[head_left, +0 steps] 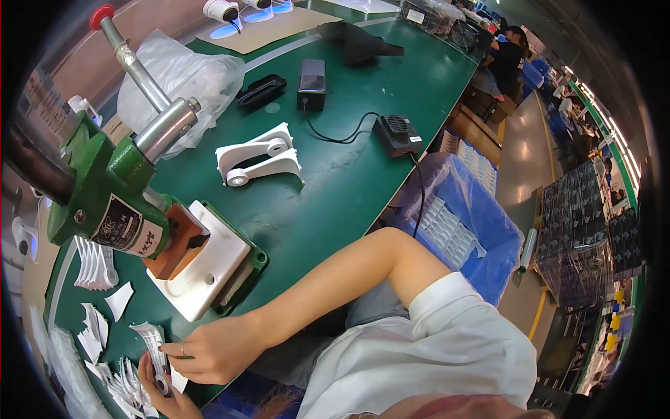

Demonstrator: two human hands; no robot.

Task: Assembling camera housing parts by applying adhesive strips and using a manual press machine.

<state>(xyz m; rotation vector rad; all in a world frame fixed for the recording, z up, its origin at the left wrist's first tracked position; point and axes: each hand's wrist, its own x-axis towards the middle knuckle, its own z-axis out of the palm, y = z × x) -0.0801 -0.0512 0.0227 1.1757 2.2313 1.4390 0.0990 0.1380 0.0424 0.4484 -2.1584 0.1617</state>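
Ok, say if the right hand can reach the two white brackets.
Probably yes, once free: the right hand holds a white piece, but tabletop beside the press leaves a way to the brackets.

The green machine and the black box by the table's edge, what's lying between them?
In the head view, two white curved parts lie on the green table between them, and a black cord loops beside the black box.

On a green table (328,202), the left hand (174,403) grips a curved white part (151,340) while fingers of the right hand (222,349) meet its side. Just beyond stands a green press (105,178) with a red-knobbed lever (136,70), and loose white pieces (124,391) lie beside the hands. Two white brackets (262,170) rest farther back, near a black fan-like box (398,134).
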